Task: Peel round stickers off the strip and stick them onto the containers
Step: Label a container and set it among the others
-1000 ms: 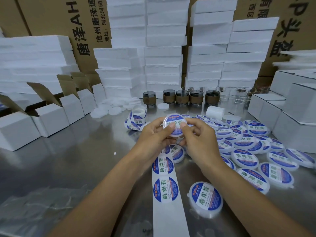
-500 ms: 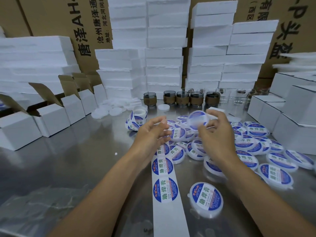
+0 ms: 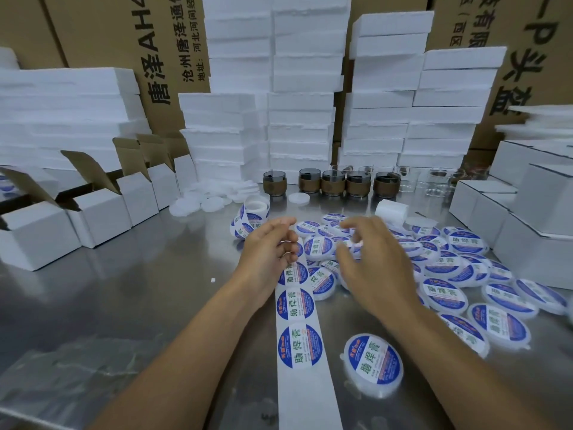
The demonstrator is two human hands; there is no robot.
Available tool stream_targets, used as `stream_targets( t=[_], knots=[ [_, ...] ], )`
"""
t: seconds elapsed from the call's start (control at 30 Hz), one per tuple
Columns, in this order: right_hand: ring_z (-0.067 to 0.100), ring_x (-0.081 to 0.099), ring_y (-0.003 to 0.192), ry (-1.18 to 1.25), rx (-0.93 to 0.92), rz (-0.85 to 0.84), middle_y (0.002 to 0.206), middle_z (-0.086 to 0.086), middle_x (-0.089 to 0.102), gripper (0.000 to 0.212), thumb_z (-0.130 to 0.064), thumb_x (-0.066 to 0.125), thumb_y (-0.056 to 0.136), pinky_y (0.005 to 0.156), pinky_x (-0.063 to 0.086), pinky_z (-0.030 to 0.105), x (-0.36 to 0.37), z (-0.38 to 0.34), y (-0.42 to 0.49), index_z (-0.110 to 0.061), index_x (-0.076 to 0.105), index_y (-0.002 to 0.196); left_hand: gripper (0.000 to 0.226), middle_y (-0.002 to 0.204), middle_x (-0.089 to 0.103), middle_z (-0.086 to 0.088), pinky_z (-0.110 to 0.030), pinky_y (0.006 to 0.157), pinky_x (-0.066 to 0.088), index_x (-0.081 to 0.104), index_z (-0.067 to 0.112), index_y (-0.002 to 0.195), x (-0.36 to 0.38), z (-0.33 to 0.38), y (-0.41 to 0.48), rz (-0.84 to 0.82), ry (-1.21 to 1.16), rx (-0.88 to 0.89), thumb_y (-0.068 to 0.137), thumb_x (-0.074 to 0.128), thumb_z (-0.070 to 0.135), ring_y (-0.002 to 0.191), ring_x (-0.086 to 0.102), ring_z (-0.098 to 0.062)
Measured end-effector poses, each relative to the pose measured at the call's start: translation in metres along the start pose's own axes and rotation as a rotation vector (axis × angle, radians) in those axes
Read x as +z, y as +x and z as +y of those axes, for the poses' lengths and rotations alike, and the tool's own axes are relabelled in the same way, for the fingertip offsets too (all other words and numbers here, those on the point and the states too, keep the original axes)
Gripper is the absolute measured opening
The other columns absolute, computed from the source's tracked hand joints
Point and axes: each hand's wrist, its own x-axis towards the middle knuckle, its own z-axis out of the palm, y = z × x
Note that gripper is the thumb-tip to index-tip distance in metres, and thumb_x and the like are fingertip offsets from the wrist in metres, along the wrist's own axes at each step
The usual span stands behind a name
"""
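Two bare forearms reach in from the bottom edge, converging over the steel desk [image 3: 139, 290].

Left hand [image 3: 269, 256]: back of the hand up, thumb stretched forward, the other fingers [image 3: 291, 249] curled down onto the far part of the strip [image 3: 305, 389]. A sliver of white backing shows between them, so this hand grips the strip. The strip runs from under that hand straight toward the camera, flat on the desk. Three round blue-and-white stickers [image 3: 299, 346] sit on it in a row just below the hand.

Right hand [image 3: 378, 268]: palm down, slightly blurred, fingers [image 3: 350, 225] spread and loosely bent, holding nothing. It hovers above the near-left edge of the heap of containers [image 3: 446, 294], which already carry stickers and spread out to the right. Whether the fingertips touch any of them cannot be told.

One labelled container [image 3: 373, 363] lies apart, just right of the strip and near the right forearm.

A sticker roll [image 3: 251, 215] stands beyond the left hand. Further back: plain white lids [image 3: 201, 203], a row of glass cups [image 3: 333, 183], open white boxes [image 3: 102, 209] at left, stacked foam slabs [image 3: 300, 119].
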Motion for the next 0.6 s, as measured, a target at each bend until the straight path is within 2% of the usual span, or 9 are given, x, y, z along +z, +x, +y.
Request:
stream_targets(
  t=[0.07, 0.13, 0.2, 0.3, 0.5, 0.6],
  knots=[
    [0.003, 0.047, 0.083, 0.117, -0.137, -0.158, 0.089, -0.015, 0.05, 0.021, -0.025, 0.054, 0.09, 0.068, 0.038, 0.023, 0.007, -0.013, -0.007, -0.026, 0.056, 0.11, 0.014, 0.055, 0.057, 0.003, -0.021, 0.054, 0.047, 0.061, 0.011, 0.095, 0.0, 0.001, -0.001, 0.01, -0.025, 0.002, 0.095, 0.048, 0.007, 0.05, 0.054, -0.009],
    [0.002, 0.046, 0.088, 0.14, -0.228, -0.307, 0.091, -0.013, 0.055, 0.019, -0.026, 0.053, 0.09, 0.075, 0.041, 0.024, 0.013, -0.016, -0.012, -0.028, 0.058, 0.109, 0.014, 0.057, 0.056, 0.002, -0.026, 0.062, 0.047, 0.061, 0.01, 0.095, -0.001, 0.002, -0.003, 0.017, -0.052, 0.001, 0.095, 0.048, 0.007, 0.051, 0.053, -0.01],
    [0.002, 0.045, 0.095, 0.119, -0.268, -0.369, 0.097, -0.013, 0.058, 0.02, -0.028, 0.052, 0.091, 0.081, 0.041, 0.023, 0.016, -0.014, -0.013, -0.029, 0.058, 0.11, 0.013, 0.058, 0.055, 0.001, -0.025, 0.058, 0.046, 0.061, 0.01, 0.095, -0.001, 0.003, -0.004, 0.033, -0.074, 0.001, 0.095, 0.048, 0.007, 0.051, 0.052, -0.01],
    [-0.004, 0.041, 0.092, 0.094, -0.279, -0.368, 0.097, -0.018, 0.055, 0.021, -0.029, 0.051, 0.092, 0.077, 0.036, 0.015, 0.016, -0.01, -0.013, -0.031, 0.058, 0.112, 0.012, 0.059, 0.054, 0.0, -0.02, 0.049, 0.045, 0.061, 0.009, 0.093, -0.001, 0.005, -0.005, 0.061, -0.113, 0.003, 0.094, 0.049, 0.005, 0.05, 0.051, -0.01],
    [-0.001, 0.044, 0.091, 0.042, -0.284, -0.36, 0.099, -0.015, 0.058, 0.02, -0.027, 0.049, 0.093, 0.081, 0.037, 0.019, 0.017, -0.008, -0.011, -0.031, 0.06, 0.109, 0.012, 0.056, 0.055, 0.001, -0.019, 0.048, 0.045, 0.06, 0.01, 0.09, -0.024, 0.033, 0.017, 0.159, -0.165, 0.075, 0.093, 0.05, 0.006, 0.048, 0.052, -0.009],
    [-0.003, 0.043, 0.095, 0.015, -0.314, -0.354, 0.101, -0.018, 0.057, 0.02, -0.029, 0.048, 0.093, 0.083, 0.031, 0.015, 0.018, -0.007, -0.01, -0.032, 0.061, 0.108, 0.012, 0.068, 0.055, -0.002, -0.02, 0.053, 0.045, 0.06, 0.011, 0.093, -0.053, 0.054, 0.045, 0.284, -0.009, 0.127, 0.095, 0.049, 0.007, 0.057, 0.052, -0.013]
  ],
)
